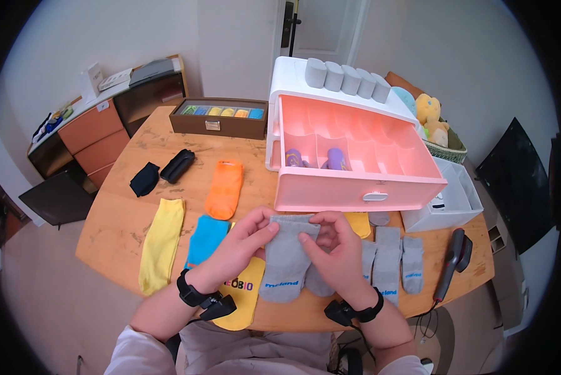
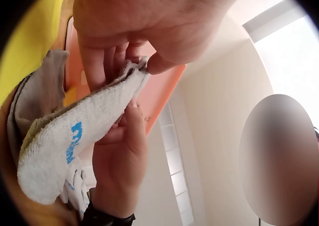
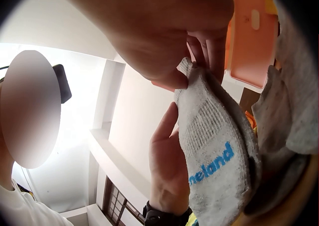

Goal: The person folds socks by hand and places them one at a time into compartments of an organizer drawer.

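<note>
Judging by looks, the grey sock [image 1: 285, 259] should be found v light & soft, prob some cotton-type knit, so nothing fragile & not much slip expected. It's held by its cuff [image 1: 295, 220] over the table [image 1: 118, 219], in front of the pink drawer [image 1: 343, 190], w/ the blue lettering [image 1: 283, 285] down near the toe end. One side of the cuff is pinched by the left hand [image 1: 246, 234], thumb against fingers, & the other side is pinched the same way by the right hand [image 1: 340, 250], so both are clamped on fabric. Two layers can be made out in the wrist views, maybe a stacked pair, tho that can't be confirmed. Best gripped at both cuff corners w/ every layer caught, since the foot part will prob just flop & layers could slide apart if only one's pinched. Whether the toe end is touched by anything below can't be told tbh
</note>
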`<state>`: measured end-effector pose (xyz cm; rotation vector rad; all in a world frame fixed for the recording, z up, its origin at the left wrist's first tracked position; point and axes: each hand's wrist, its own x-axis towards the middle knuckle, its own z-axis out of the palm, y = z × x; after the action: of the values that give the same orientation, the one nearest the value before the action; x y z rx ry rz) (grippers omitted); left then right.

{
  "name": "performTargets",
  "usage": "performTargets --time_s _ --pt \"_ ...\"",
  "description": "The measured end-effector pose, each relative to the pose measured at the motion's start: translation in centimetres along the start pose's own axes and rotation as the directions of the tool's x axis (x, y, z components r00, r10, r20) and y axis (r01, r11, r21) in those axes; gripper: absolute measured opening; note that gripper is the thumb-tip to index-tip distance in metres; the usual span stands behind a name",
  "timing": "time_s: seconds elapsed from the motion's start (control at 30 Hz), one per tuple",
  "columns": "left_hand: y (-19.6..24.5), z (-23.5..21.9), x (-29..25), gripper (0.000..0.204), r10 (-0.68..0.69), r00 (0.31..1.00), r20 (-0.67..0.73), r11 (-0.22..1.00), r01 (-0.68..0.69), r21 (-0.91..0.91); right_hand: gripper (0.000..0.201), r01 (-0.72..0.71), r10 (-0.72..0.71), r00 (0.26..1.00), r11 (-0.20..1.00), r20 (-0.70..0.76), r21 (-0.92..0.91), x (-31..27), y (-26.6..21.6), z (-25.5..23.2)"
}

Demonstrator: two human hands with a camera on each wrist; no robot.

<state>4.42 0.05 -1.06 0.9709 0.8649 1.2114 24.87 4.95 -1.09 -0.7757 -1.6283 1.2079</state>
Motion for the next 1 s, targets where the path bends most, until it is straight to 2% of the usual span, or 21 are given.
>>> performTargets --time_s 0.17,0.23,0.27,0.33,0.47,0.53,0.63,0.77,0.9,1.0 --pt "-0.4 -0.5 -0.1 0.017 0.015 1.0 0.011 0.999 -0.015 0.046 0.024 0.022 -0.023 1.0 0.999 -0.013 -0.026 0.1 0.1 -0.2" --pt "-0.6 -0.5 0.0 0.018 0.011 1.0 0.003 0.999 -0.012 0.049 0.022 0.19 -0.19 0.982 0.967 0.012 -0.169 0.3 -0.2 -0.3" --pt "-0.6 -0.5 0.0 0.018 0.007 1.0 -0.005 0.999 -0.007 0.054 0.022 0.187 -0.187 0.982 0.968 0.014 -0.168 0.4 -0.2 -0.3" --pt "-0.6 -0.7 0.1 0.019 -0.009 1.0 -0.007 0.999 0.009 0.043 0.021 0.29 -0.292 0.956 0.918 0.035 -0.27 0.4 0.1 -0.5" --pt "-0.5 -0.5 -0.1 0.022 -0.026 1.0 -0.007 0.998 0.026 0.054 0.021 0.271 -0.267 0.963 0.954 0.05 -0.131 0.4 0.2 -0.3" --pt "-0.5 -0.4 -0.1 0.021 -0.03 0.999 -0.014 0.999 0.03 0.04 0.021 0.182 -0.183 0.981 0.983 0.065 0.028 0.4 0.1 -0.2" --pt "-0.7 -0.4 -0.1 0.022 -0.016 0.999 -0.033 1.0 0.017 0.019 0.022 0.139 -0.148 0.985 0.985 0.088 0.098 0.4 0.2 -0.3" --pt "-0.4 0.0 -0.3 0.027 0.058 0.997 -0.041 0.997 -0.056 0.052 0.023 0.125 -0.136 0.987 0.985 0.09 0.119 0.4 0.2 -0.4" --pt "-0.4 0.0 -0.3 0.031 0.05 0.998 -0.035 0.997 -0.047 0.062 0.024 0.13 -0.141 0.985 0.985 0.096 0.111 0.5 1.0 -0.6" --pt "-0.3 0.1 -0.3 0.028 0.045 0.999 0.006 0.999 -0.045 -0.022 0.025 0.125 -0.134 0.989 0.985 0.065 0.123 0.5 1.0 -0.5"
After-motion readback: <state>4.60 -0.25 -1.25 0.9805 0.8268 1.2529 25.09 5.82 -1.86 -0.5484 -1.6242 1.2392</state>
